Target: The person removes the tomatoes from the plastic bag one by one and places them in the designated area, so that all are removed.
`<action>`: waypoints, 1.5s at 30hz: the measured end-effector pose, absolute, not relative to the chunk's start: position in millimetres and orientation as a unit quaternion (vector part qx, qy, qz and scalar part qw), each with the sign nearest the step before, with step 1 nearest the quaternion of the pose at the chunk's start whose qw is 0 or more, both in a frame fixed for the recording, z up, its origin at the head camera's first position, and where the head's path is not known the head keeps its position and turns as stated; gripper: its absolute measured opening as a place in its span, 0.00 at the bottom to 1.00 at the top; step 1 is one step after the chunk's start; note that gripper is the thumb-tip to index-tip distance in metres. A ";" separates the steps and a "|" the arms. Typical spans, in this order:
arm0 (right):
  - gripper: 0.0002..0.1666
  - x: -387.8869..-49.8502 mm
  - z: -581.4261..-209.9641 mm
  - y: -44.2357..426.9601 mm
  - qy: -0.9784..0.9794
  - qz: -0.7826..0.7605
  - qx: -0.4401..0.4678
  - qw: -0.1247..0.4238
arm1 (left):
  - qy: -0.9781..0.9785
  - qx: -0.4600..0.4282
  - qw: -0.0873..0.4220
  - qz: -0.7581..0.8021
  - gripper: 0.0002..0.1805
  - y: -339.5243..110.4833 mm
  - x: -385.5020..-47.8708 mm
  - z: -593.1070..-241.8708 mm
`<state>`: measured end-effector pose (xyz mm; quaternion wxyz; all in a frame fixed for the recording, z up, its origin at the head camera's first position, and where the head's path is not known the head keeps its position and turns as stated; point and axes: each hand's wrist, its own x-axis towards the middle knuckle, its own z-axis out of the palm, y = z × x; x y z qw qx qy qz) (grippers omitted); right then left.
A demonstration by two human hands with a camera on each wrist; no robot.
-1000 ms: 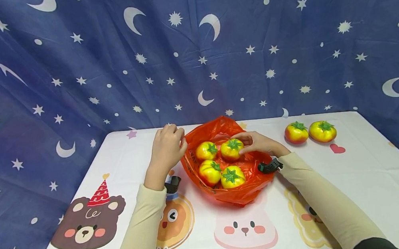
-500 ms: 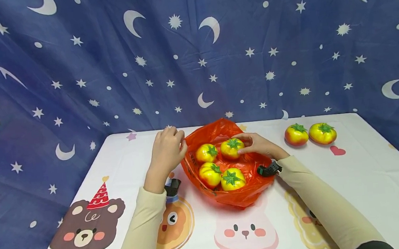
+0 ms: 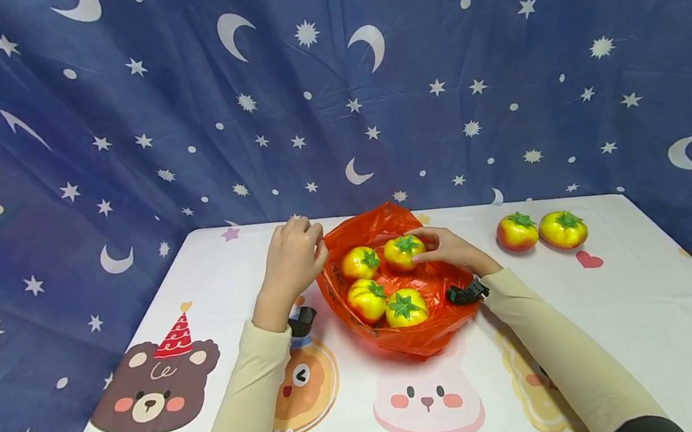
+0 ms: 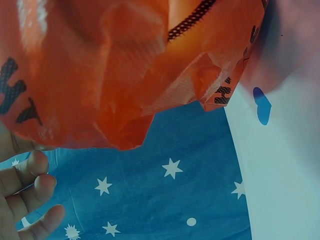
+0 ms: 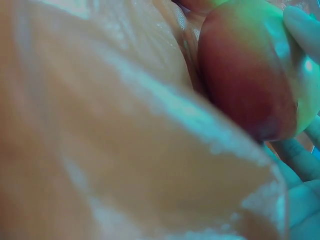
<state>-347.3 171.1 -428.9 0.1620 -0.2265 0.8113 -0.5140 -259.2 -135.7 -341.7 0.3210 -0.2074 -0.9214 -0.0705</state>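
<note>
A red plastic bag [image 3: 395, 340] lies spread open at the middle of the table, with several yellow-and-red tomatoes [image 3: 406, 307] inside. My left hand [image 3: 290, 259] pinches the bag's left rim; its other fingers show loosely bent beside the plastic in the left wrist view, and the pinch itself is partly hidden. Reaching over the bag's right side, my right hand [image 3: 445, 247] grips the back right tomato [image 3: 402, 254] between thumb and fingers. That tomato's red side [image 5: 245, 75] shows up close in the right wrist view, with the bag's wall blurred in front.
Two more tomatoes [image 3: 516, 233] sit side by side at the table's back right. A white cloth [image 3: 657, 325] with printed animal faces covers the table. Behind its far edge hangs a blue curtain [image 3: 281, 62] with moons and stars.
The gripped tomato has shifted slightly up and away relative to the others in the bag. My left hand stays at the rim. The head view has moved a little.
</note>
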 end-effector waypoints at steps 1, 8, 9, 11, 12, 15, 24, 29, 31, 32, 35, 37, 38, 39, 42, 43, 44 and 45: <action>0.36 -347.5 -428.6 171.6 0.809 -0.517 -0.225 0.164 | -0.921 -0.208 0.322 -0.071 0.04 -135.4 -259.4 -341.5; 0.36 -347.8 -426.6 174.1 0.797 -0.534 -0.225 0.168 | -0.916 -0.215 0.331 -0.074 0.04 -132.7 -261.4 -341.6; 0.36 -347.7 -426.6 174.5 0.797 -0.535 -0.226 0.168 | -0.916 -0.215 0.332 -0.075 0.04 -132.6 -261.4 -341.7; 0.37 -347.3 -426.3 175.1 0.797 -0.534 -0.228 0.167 | -0.915 -0.215 0.333 -0.075 0.05 -132.6 -261.2 -342.1; 0.37 -347.0 -426.0 175.4 0.798 -0.533 -0.228 0.165 | -0.915 -0.216 0.332 -0.075 0.05 -132.6 -261.1 -342.4; 0.37 -345.4 -423.7 175.7 0.801 -0.527 -0.234 0.161 | -0.915 -0.216 0.331 -0.076 0.05 -132.8 -260.7 -343.0; 0.37 -342.2 -411.0 175.8 0.801 -0.528 -0.228 0.167 | -0.918 -0.215 0.326 -0.073 0.04 -133.6 -260.4 -343.2; 0.36 -340.3 -403.9 177.0 0.805 -0.523 -0.231 0.157 | -0.913 -0.219 0.337 -0.071 0.05 -134.2 -261.3 -344.5; 0.36 -340.2 -401.7 178.0 0.805 -0.522 -0.236 0.153 | -0.911 -0.221 0.341 -0.070 0.05 -134.3 -262.0 -345.1; 0.36 -340.1 -400.7 178.5 0.803 -0.524 -0.238 0.152 | -0.910 -0.221 0.343 -0.070 0.05 -134.4 -262.3 -345.3; 0.36 -338.6 -394.8 180.5 0.800 -0.529 -0.244 0.145 | -0.909 -0.223 0.345 -0.070 0.05 -134.2 -262.7 -345.2; 0.37 -337.3 -390.6 182.0 0.800 -0.529 -0.246 0.139 | -0.909 -0.222 0.345 -0.070 0.05 -134.1 -262.8 -345.2; 0.37 -336.5 -388.6 182.9 0.800 -0.529 -0.247 0.138 | -0.909 -0.222 0.345 -0.070 0.05 -134.0 -262.7 -345.0; 0.37 -335.6 -386.5 184.0 0.803 -0.525 -0.247 0.136 | -0.910 -0.222 0.344 -0.070 0.05 -133.9 -262.5 -344.9; 0.38 -332.9 -380.8 186.9 0.808 -0.520 -0.244 0.134 | -0.912 -0.219 0.340 -0.070 0.04 -134.2 -261.8 -344.7; 0.38 -332.1 -379.2 188.2 0.809 -0.517 -0.244 0.136 | -0.913 -0.218 0.339 -0.070 0.04 -134.2 -261.5 -344.7; 0.38 -331.0 -377.4 189.4 0.811 -0.515 -0.243 0.135 | -0.913 -0.218 0.337 -0.070 0.05 -134.3 -261.1 -344.7; 0.38 -329.9 -375.6 190.6 0.812 -0.514 -0.243 0.134 | -0.914 -0.218 0.336 -0.070 0.05 -134.4 -260.9 -344.7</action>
